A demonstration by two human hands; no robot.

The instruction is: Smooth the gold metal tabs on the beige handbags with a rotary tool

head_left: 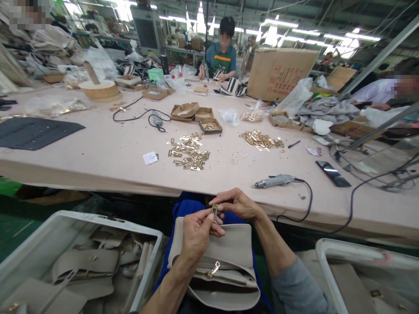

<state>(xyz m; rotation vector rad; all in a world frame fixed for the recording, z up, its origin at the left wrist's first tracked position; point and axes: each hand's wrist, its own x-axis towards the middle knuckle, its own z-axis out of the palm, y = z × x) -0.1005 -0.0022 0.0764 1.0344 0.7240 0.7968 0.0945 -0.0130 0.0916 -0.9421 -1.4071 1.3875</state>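
A beige leather bag [225, 257] lies on my lap below the table edge, its gold zipper pull [213, 269] hanging at the opening. Both hands meet above the bag's flap. My left hand [196, 231] and my right hand [236, 204] pinch a small gold metal clasp [215, 210] between their fingertips. A pile of gold clasp plates [190, 150] lies on the table in front of me, and a second heap of gold fittings [261, 139] lies to its right.
A grey electric screwdriver [275, 180] with a black cord and a black phone [333, 173] lie near the table edge. White bins [59, 226] with beige bag parts stand at my left and right. Small cardboard trays [196, 114], a big carton [278, 72] and seated co-workers are beyond.
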